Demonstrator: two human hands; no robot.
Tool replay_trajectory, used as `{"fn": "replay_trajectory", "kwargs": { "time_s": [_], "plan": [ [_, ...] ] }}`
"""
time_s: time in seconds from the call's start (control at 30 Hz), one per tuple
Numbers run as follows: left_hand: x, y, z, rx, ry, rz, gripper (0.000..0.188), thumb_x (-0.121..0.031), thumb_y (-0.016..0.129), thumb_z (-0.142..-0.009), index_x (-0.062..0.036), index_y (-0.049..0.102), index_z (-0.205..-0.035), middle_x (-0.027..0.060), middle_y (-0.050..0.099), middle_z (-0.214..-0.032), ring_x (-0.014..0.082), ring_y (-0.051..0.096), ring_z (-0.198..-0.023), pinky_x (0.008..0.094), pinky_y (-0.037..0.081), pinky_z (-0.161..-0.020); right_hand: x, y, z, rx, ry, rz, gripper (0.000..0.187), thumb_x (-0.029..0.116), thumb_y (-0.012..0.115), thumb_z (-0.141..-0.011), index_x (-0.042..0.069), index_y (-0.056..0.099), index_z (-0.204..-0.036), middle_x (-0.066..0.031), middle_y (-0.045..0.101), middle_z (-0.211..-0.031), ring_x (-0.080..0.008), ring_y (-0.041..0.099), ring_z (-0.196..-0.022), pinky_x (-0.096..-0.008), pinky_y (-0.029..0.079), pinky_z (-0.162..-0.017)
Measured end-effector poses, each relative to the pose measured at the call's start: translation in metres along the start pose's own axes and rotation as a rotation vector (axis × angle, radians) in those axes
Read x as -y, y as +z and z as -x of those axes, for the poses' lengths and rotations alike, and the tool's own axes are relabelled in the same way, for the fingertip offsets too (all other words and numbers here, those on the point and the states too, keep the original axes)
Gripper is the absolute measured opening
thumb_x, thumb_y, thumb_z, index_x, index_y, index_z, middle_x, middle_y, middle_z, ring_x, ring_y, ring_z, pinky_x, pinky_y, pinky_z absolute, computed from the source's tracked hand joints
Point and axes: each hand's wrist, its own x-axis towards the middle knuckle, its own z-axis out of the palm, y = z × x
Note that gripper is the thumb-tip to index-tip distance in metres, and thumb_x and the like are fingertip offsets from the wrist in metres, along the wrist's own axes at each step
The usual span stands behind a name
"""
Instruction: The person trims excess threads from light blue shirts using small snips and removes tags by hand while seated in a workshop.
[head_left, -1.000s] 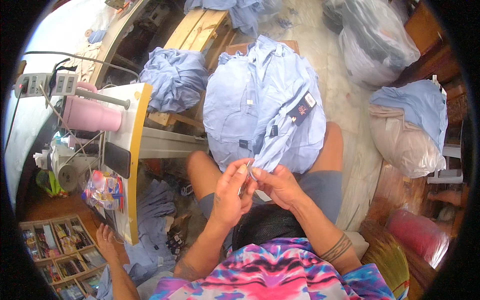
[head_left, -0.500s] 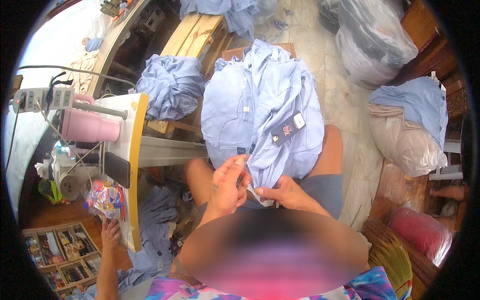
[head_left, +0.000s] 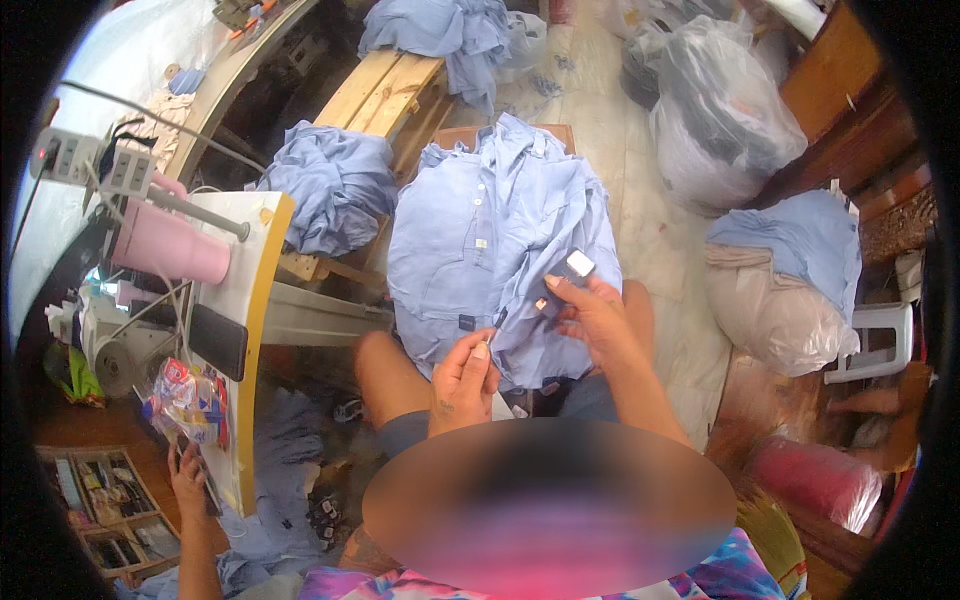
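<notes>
Pale tiled floor (head_left: 665, 275) runs up the middle of the room, and we've got bundles crowding both sides of it. Over on the right, a clear plastic bag (head_left: 720, 125) bulges with dark contents, and nearer to us sits a beige bundle (head_left: 765, 320) with blue cloth on top, just beside a white plastic stool (head_left: 885, 345). Left side now: a heap of blue cloth (head_left: 330, 185) lies by the slatted wooden bench (head_left: 385, 90), and the yellow-edged table (head_left: 262, 330) juts in close to the left knee, carrying a pink tumbler (head_left: 178, 243) and a dark phone (head_left: 217, 343). Below that, a co-worker's hand (head_left: 185, 478) reaches up near some colourful packets (head_left: 198, 400).

Centre stage, we have the light-blue garment (head_left: 440, 270) spread between the knees, buttons and pocket upward. Our left hand (head_left: 470, 375) is pinched, thumb to fingers, at its near edge, on something small and slender that we can't identify. Our right hand (head_left: 597, 325) lays its thumb across the dark hang tag (head_left: 578, 264), fingers curled below; whether it grips the tag, we can't tell.

What are we missing? A blurred oval (head_left: 548, 510) swallows the torso and much of the forearms, the right hand covers most of the tag, and the far bags are cut off at the top.
</notes>
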Motion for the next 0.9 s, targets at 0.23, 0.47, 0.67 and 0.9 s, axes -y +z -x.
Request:
{"fn": "replay_trajectory", "kwargs": {
  "time_s": [0.23, 0.47, 0.67, 0.9],
  "plan": [
    [0.019, -0.011, -0.003, -0.013, 0.06, 0.004, 0.036, -0.026, 0.048, -0.109, -0.0016, 0.062, -0.131, -0.0023, 0.053, -0.07, 0.0031, 0.037, -0.048, 0.0218, 0.028, -0.043, 0.047, 0.072, 0.023, -0.071, -0.68, 0.269, 0.036, 0.023, 0.075, -0.093, -0.01, 0.065, -0.105, -0.0146, 0.073, -0.09, -0.0155, 0.067, -0.071, -0.0303, 0.054, -0.064],
    [0.013, -0.024, -0.001, 0.005, -0.131, 0.366, 0.036, -0.033, 0.048, -0.108, -0.0093, 0.055, -0.134, 0.002, 0.056, -0.073, 0.0046, 0.033, -0.041, 0.0219, 0.027, -0.034, 0.047, 0.072, 0.064, 0.213, -0.343, 0.754, 0.051, 0.043, 0.067, -0.099, -0.008, 0.07, -0.106, -0.0202, 0.072, -0.106, -0.0201, 0.07, -0.074, -0.0329, 0.056, -0.071],
    [0.012, -0.022, 0.0, 0.068, -0.21, 0.554, 0.034, -0.03, 0.042, -0.11, -0.0102, 0.052, -0.136, 0.0036, 0.057, -0.075, 0.0044, 0.031, -0.041, 0.0212, 0.027, -0.034, -0.06, 0.018, 0.074, 0.43, 0.495, 0.013, 0.07, 0.063, 0.057, -0.098, -0.001, 0.059, -0.126, -0.0146, 0.067, -0.116, -0.0249, 0.063, -0.109, -0.0383, 0.051, -0.095],
    [0.007, -0.016, 0.008, 0.049, -0.181, 0.47, 0.034, -0.029, 0.04, -0.11, -0.0076, 0.051, -0.133, 0.0045, 0.057, -0.077, 0.0046, 0.031, -0.041, 0.0212, 0.027, -0.034, -0.094, 0.06, 0.063, 0.351, 0.416, -0.738, 0.052, 0.045, 0.069, -0.098, 0.005, 0.06, -0.129, -0.0076, 0.064, -0.117, -0.0234, 0.06, -0.113, -0.0389, 0.048, -0.101]
  ]
}}
